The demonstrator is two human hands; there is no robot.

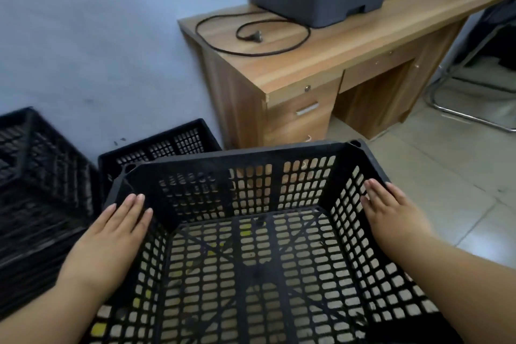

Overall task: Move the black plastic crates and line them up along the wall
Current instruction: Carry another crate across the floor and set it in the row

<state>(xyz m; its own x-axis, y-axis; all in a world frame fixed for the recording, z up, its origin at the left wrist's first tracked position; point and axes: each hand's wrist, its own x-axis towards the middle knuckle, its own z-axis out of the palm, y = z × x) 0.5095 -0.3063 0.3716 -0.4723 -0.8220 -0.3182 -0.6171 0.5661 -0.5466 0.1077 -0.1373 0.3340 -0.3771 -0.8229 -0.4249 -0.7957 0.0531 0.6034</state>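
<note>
Black crate [251, 246], flat left hand [111, 232] and right hand [391, 212] on its sides, must yet join two wall-side crates [156, 145] at ten o'clock.

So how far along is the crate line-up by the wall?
Two black crates already sit by the wall: a far-left crate and a middle crate next to the desk. A third crate is in hand, the left hand and right hand pressed flat on its sides. It is not yet in line; others may be out of view.
</note>
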